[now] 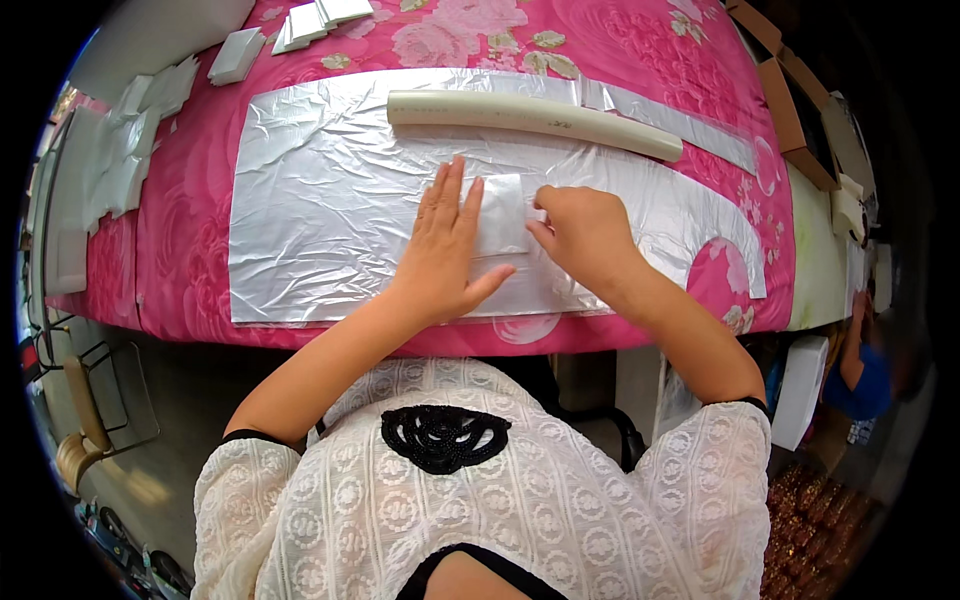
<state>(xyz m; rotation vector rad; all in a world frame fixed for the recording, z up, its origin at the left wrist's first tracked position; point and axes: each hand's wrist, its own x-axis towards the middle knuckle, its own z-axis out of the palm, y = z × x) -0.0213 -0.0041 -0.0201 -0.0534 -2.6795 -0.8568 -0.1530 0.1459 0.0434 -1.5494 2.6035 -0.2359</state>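
A large crinkled silver foil sheet is spread over the table in front of me. On its middle lies a small, flat, silvery-white square piece, smoother than the foil around it. My left hand rests flat along the left side of this piece, fingers stretched out and thumb apart. Just past the piece's right edge, my right hand is closed with thumb and fingertips drawn together. What they grip, if anything, I cannot make out. A long cream-coloured tube lies across the foil beyond both hands.
A pink flowered cloth covers the table. Stacks of flat white pieces and silvery-white packets lie at the far left. Open cardboard boxes stand at the right edge. A chair is at lower left; another person is at far right.
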